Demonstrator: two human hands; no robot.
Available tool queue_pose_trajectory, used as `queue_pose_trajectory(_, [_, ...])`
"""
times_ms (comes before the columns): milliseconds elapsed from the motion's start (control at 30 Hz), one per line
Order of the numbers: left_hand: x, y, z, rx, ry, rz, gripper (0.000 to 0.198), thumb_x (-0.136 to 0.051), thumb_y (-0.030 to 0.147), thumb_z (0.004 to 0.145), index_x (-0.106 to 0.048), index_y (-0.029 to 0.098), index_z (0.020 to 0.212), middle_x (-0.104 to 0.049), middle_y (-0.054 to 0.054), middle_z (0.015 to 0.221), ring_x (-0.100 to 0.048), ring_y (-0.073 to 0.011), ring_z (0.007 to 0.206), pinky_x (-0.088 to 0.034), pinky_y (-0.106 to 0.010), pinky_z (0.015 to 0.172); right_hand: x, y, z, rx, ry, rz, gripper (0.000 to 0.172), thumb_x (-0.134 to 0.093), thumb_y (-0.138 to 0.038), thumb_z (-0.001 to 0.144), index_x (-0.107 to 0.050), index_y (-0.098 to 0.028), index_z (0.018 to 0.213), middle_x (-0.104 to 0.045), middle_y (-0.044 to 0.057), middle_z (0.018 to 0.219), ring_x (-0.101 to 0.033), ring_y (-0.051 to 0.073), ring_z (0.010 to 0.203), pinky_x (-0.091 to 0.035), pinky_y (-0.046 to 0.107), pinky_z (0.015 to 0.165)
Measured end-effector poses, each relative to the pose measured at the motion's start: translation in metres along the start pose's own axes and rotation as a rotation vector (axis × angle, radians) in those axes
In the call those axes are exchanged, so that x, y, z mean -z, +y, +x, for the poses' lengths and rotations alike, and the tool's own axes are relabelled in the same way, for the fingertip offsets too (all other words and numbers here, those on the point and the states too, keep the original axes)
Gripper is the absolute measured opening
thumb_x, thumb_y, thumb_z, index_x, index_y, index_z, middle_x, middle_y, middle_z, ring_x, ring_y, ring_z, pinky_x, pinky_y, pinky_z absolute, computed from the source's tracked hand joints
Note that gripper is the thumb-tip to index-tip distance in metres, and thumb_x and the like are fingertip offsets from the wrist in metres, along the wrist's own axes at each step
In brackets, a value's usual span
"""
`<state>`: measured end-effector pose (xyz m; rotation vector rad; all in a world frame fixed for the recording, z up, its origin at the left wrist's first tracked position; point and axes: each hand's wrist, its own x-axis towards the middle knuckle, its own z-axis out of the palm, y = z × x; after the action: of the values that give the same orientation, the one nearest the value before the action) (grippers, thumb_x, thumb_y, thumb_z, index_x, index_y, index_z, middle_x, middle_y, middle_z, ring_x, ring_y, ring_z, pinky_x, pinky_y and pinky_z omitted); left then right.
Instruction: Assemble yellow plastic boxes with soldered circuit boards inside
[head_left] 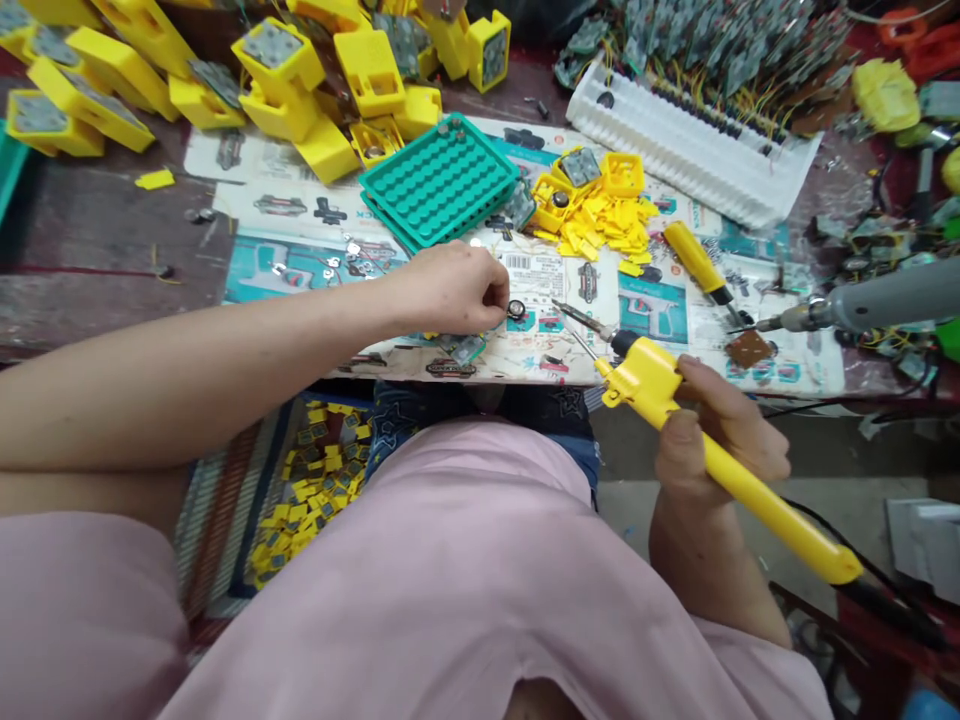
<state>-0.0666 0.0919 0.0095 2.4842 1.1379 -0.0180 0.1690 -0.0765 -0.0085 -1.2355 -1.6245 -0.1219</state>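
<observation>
Soldering iron [754, 490], yellow-bodied, is clasped in the person's right hand [739, 430], its tip near a small round part (dark-rimmed) [516, 310] that the left hand [457, 288] pinches over the printed sheet [551, 275].

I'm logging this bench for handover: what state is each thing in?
Small round part: pinched by left hand
Soldering iron: in right hand, tip off the part
Green trays: stacked
White rack: loaded with wired parts
Yellow-handled tool: lying down
Large yellow housings: heaped, some holding boards
</observation>
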Motion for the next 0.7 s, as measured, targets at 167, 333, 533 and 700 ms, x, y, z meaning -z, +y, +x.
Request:
queue_pose_trajectory(167, [0.010, 0.008, -0.001, 0.094, -0.149, 0.043, 0.023, -0.057, 0.029, 0.076, -0.077, 0.021, 0.086, -0.074, 0.001, 0.076, -0.069, -0.0164, 0.076, -0.049, -0.024, 0.074, 0.002, -0.012, 0.003, 0.124, -0.162, -0.028, 0.045, -0.071, -0.022, 0.084, -0.065, -0.022, 0.129, -0.078, 0.003, 0.093, -0.074, 0.018, 0.073, -0.064, 0.027, 0.067])
queue_pose_trajectory(333, [0.014, 0.010, -0.002, 0.117, -0.196, 0.062, 0.031, -0.054, 0.033, 0.079, -0.077, 0.021, 0.096, -0.076, 0.000, 0.085, -0.069, -0.0174, 0.085, -0.047, -0.023, 0.077, -0.003, -0.015, 0.002, 0.199, -0.212, -0.048, 0.047, -0.076, -0.017, 0.080, -0.063, -0.021, 0.126, -0.078, 0.001, 0.088, -0.074, 0.016, 0.070, -0.064, 0.025, 0.064])
queue_pose_trajectory(533, [0.013, 0.012, -0.001, 0.126, -0.177, 0.076, 0.028, -0.056, 0.032, 0.079, -0.078, 0.022, 0.092, -0.076, 0.000, 0.083, -0.069, -0.0167, 0.080, -0.042, -0.023, 0.066, -0.010, -0.017, 0.003, 0.262, -0.259, 0.009, 0.033, -0.078, -0.014, 0.078, -0.064, -0.018, 0.107, -0.076, 0.003, 0.079, -0.073, 0.016, 0.068, -0.063, 0.025, 0.062])
queue_pose_trajectory(700, [0.011, 0.009, -0.003, 0.116, -0.155, 0.008, 0.025, -0.058, 0.031, 0.078, -0.078, 0.021, 0.090, -0.074, 0.001, 0.077, -0.068, -0.0147, 0.077, -0.041, -0.021, 0.066, -0.010, -0.021, 0.007, 0.280, -0.292, -0.044, 0.027, -0.077, -0.017, 0.080, -0.061, -0.020, 0.102, -0.075, 0.002, 0.076, -0.072, 0.014, 0.067, -0.062, 0.022, 0.063])
